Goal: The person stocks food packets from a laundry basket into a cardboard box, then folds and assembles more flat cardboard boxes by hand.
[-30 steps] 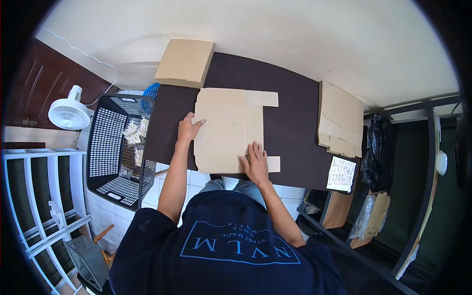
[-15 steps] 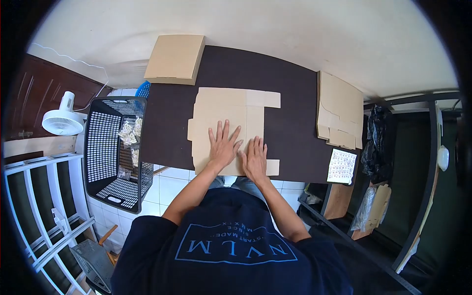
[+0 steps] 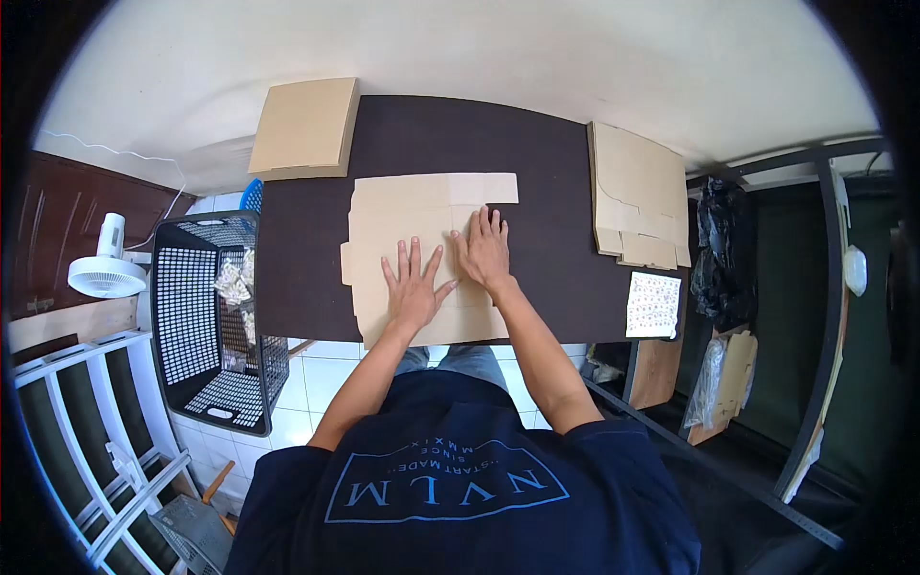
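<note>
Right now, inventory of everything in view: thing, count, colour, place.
flat die-cut cardboard box blank: 1, tan, table centre, under both hands
rectangular table: 1, dark brown, centre
closed cardboard box: 1, tan, table's far-left corner
stack of flat cardboard blanks: 1, tan, table's right edge
printed paper sheet: 1, white, table's near-right corner
perforated plastic basket: 1, black, floor left of table
electric fan: 1, white, far left
left hand: 1, flat on blank
right hand: 1, flat on blank
</note>
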{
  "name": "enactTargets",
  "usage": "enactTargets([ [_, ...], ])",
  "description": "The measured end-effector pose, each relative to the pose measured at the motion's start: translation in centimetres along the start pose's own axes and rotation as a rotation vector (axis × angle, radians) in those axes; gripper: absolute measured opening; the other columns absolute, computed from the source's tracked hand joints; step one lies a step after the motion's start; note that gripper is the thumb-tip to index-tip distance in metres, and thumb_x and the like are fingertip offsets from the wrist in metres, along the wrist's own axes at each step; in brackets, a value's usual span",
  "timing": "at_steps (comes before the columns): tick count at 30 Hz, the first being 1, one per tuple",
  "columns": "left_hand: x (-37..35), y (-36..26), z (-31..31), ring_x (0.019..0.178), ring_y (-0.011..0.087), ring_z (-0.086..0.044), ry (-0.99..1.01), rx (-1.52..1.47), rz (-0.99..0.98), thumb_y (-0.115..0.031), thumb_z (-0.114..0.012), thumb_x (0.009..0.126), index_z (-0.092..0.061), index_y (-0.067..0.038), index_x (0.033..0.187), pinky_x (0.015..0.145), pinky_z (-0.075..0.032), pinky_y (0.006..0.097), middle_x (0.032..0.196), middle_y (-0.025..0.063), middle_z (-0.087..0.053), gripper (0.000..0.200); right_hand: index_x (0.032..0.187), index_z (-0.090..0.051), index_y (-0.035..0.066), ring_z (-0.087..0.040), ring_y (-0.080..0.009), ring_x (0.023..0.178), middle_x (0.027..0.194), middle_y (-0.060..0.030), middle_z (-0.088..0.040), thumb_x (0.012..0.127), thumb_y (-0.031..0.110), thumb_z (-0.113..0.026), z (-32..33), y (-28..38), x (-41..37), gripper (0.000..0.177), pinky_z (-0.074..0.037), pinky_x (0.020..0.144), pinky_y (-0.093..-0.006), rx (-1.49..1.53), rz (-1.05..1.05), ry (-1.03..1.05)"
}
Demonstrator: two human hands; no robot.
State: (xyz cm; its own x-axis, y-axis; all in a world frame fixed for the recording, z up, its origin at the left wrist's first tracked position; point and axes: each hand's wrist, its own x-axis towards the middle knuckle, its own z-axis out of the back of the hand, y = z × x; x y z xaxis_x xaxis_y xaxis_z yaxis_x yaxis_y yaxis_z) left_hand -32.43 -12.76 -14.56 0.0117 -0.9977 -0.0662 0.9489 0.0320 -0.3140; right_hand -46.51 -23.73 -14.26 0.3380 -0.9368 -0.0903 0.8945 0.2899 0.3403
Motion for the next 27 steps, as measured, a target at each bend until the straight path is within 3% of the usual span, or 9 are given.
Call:
enactTargets([
  [8, -0.2, 0.1, -0.3, 0.15, 0.0389, 0.001, 0.06, 0.018, 0.044, -0.063, -0.043, 0.094, -0.026, -0.025, 0.156, 0.113, 0.002, 0.0674, 0.163, 0.018, -0.008, 0.075, 0.135, -0.048, -0.011, -0.034, -0.0487, 0.138, 0.146, -0.029, -0.041, 0.099, 0.041, -0.045, -0.3, 0.6, -8.1, 0.063, -0.02, 0.116, -0.0559, -0.035, 0.045, -0.054],
  [11, -0.2, 0.5, -1.0, 0.149, 0.0419, -0.004, -0.056, 0.0, -0.008, -0.061, -0.048, 0.093, -0.028, -0.023, 0.155, 0.112, 0.0, 0.0695, 0.162, 0.0213, -0.012, 0.076, 0.132, -0.051, -0.011, -0.035, -0.0501, 0.136, 0.143, -0.029, -0.045, 0.099, 0.039, -0.046, -0.1, 0.9, -11.0, 0.061, -0.021, 0.116, -0.0568, -0.036, 0.024, -0.044],
  [14, -0.3, 0.3, -0.7, 0.15, 0.0393, 0.002, 0.01, -0.006, 0.023, -0.065, -0.041, 0.094, -0.024, -0.025, 0.156, 0.113, 0.003, 0.0676, 0.163, 0.0183, -0.006, 0.076, 0.123, -0.059, -0.008, -0.038, -0.0514, 0.133, 0.136, -0.0275, -0.052, 0.098, 0.037, -0.05, 0.5, 1.0, -13.0, 0.053, -0.023, 0.114, -0.0581, -0.024, 0.021, -0.05],
  [17, -0.4, 1.0, -0.3, 0.15, 0.0398, -0.005, -0.084, -0.039, 0.0, -0.057, -0.048, 0.094, -0.03, -0.023, 0.154, 0.113, -0.003, 0.0669, 0.161, 0.0197, -0.016, 0.071, 0.11, -0.068, -0.003, -0.044, -0.0526, 0.127, 0.127, -0.0255, -0.06, 0.096, 0.032, -0.055, 2.7, 1.1, -14.0, 0.04, -0.028, 0.11, -0.0607, 0.011, 0.009, 0.069],
  [19, -0.1, 2.6, 0.8, 0.144, 0.041, -0.022, -0.102, -0.212, -0.027, -0.049, -0.058, 0.092, -0.039, -0.016, 0.148, 0.112, -0.015, 0.0644, 0.153, 0.0191, -0.033, 0.068, 0.105, -0.07, -0.002, -0.048, -0.0511, 0.124, 0.123, -0.0249, -0.062, 0.092, 0.026, -0.061, 4.0, 1.4, -14.8, 0.033, -0.034, 0.108, -0.0574, 0.139, -0.154, 0.061],
  [20, 0.0, 3.7, 1.4, 0.144, 0.041, -0.022, -0.109, -0.211, -0.024, -0.049, -0.058, 0.092, -0.039, -0.016, 0.148, 0.112, -0.015, 0.0644, 0.153, 0.0191, -0.033, 0.068, 0.111, -0.067, -0.003, -0.049, -0.0479, 0.124, 0.123, -0.0244, -0.062, 0.087, 0.021, -0.068, 2.6, 0.4, -15.5, 0.034, -0.038, 0.107, -0.0514, 0.198, -0.158, -0.07],
  [22, -0.7, 6.5, 3.2, 0.137, 0.039, -0.031, -0.356, -0.37, 0.349, -0.041, -0.064, 0.09, -0.051, -0.011, 0.138, 0.108, -0.024, 0.061, 0.144, 0.0165, -0.042, 0.058, 0.115, -0.064, -0.003, -0.049, -0.0467, 0.124, 0.125, -0.0245, -0.061, 0.085, 0.019, -0.071, 2.9, 1.4, -16.5, 0.038, -0.039, 0.108, -0.0487, 0.232, -0.127, -0.12],
  [24, -0.8, 9.4, 4.7, 0.132, 0.0372, -0.039, -0.362, -0.365, 0.609, -0.037, -0.065, 0.089, -0.052, -0.01, 0.137, 0.104, -0.032, 0.0599, 0.141, 0.0174, -0.047, 0.057, 0.13, -0.052, -0.003, -0.047, -0.045, 0.126, 0.134, -0.0261, -0.053, 0.08, 0.017, -0.076, 3.2, 2.8, -17.3, 0.059, -0.039, 0.109, -0.0467, 0.273, -0.079, -0.116],
  [27, 0.1, 13.3, 5.2, 0.127, 0.0349, -0.047, -0.113, -0.563, 0.563, -0.037, -0.064, 0.09, -0.053, -0.007, 0.135, 0.102, -0.037, 0.0572, 0.127, 0.0146, -0.059, 0.056, 0.136, -0.046, -0.002, -0.045, -0.0454, 0.129, 0.141, -0.0295, -0.044, 0.079, 0.018, -0.078, 2.5, 5.6, -17.5, 0.069, -0.038, 0.109, -0.0467, 0.322, -0.065, -0.148],
])
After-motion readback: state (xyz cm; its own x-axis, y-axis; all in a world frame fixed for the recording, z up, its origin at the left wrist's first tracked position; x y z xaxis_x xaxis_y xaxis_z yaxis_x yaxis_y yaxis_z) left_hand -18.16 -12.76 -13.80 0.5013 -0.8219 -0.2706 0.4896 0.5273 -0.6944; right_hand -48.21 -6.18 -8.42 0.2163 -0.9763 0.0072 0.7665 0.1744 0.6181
